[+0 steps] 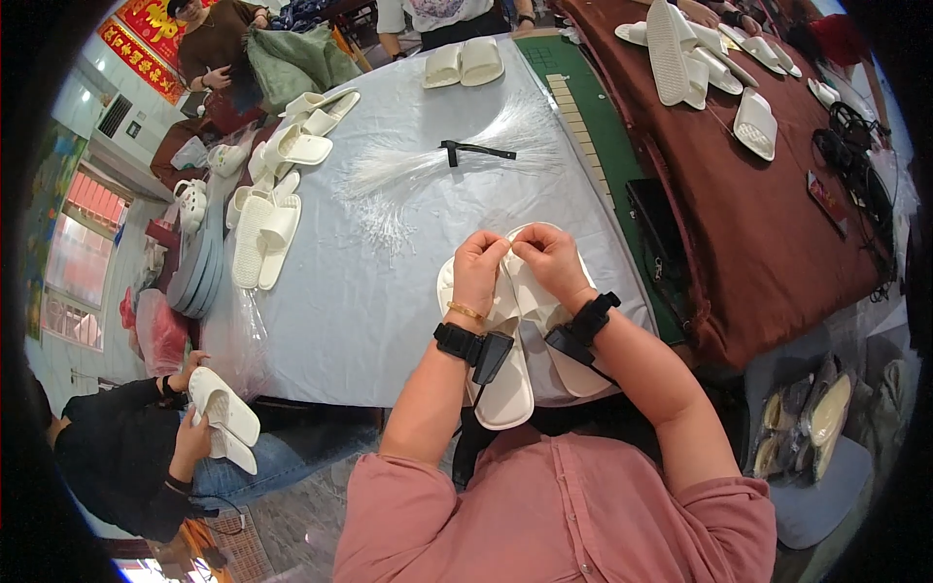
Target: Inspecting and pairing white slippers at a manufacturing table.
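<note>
**Cream-white moulded slippers [510,394]: fingertip work at the far ends**

Location: the pair lies side by side on the table with the pale grey cover [335,335], directly beneath both forearms. The near end of the left-hand slipper appears to reach past the table edge; seat it fully on the cover for steady support.

Wrists: each carries a black strapped-on device [459,342] close above the slippers. Raise the wrists slightly if a device or its cable could drag on a slipper.

Fingers: the left hand [479,264] and right hand [548,260] meet over the slippers' far ends, each with thumb and forefinger closed in a narrow pinch. Whether a fine item is held between the tips cannot be told. For good control, keep both pinches close together, work with small finger movements and apply even tension; a sharp pull could shift the pair or separate the two slippers.

Beyond the hands: a loose bundle of thin, translucent strands [389,173], bound by a black strap [486,151], lies fanned across the cover. Avoid sweeping the knuckles into its loose ends.

Far edge: another cream-white slipper pair [465,64] rests on the cover.
</note>
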`<state>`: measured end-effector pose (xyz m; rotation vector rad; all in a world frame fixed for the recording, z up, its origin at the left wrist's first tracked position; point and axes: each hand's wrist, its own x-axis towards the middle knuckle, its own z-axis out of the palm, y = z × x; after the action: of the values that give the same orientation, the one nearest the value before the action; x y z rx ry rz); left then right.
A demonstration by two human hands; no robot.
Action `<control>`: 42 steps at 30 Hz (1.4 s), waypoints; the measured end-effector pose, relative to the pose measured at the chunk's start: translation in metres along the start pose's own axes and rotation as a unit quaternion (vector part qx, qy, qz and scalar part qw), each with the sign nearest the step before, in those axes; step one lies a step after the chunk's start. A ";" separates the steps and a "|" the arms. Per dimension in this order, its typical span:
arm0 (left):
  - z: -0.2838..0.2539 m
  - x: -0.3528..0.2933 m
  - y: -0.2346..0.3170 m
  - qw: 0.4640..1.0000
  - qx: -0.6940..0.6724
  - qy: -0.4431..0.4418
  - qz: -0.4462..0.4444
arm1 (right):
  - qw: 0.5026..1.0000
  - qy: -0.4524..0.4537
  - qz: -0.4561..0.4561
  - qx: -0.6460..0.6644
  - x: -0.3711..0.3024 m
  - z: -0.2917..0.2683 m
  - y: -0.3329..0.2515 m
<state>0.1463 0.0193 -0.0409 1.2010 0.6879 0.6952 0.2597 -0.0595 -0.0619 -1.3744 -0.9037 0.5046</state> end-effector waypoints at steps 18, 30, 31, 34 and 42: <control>-0.008 0.001 0.013 0.995 0.071 -0.018 0.071 | 0.995 -0.046 0.063 0.056 0.005 -0.010 -0.019; -0.153 -0.067 0.194 0.986 0.160 0.038 0.006 | 0.996 0.023 0.072 0.043 -0.005 -0.080 -0.055; -0.176 -0.064 0.206 0.981 0.186 0.045 0.039 | 0.996 0.019 0.084 0.016 -0.010 -0.084 -0.060; -0.248 -0.048 0.232 0.939 0.273 0.163 0.134 | 0.995 -0.017 0.084 -0.043 -0.012 -0.086 -0.066; -0.317 -0.003 0.149 0.810 0.512 0.221 0.179 | 0.989 -0.064 0.020 -0.135 0.004 -0.118 -0.101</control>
<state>-0.1209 0.2336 0.0348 2.2419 1.3407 0.9725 0.3360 -0.1458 0.0428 -1.6222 -1.0801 0.5202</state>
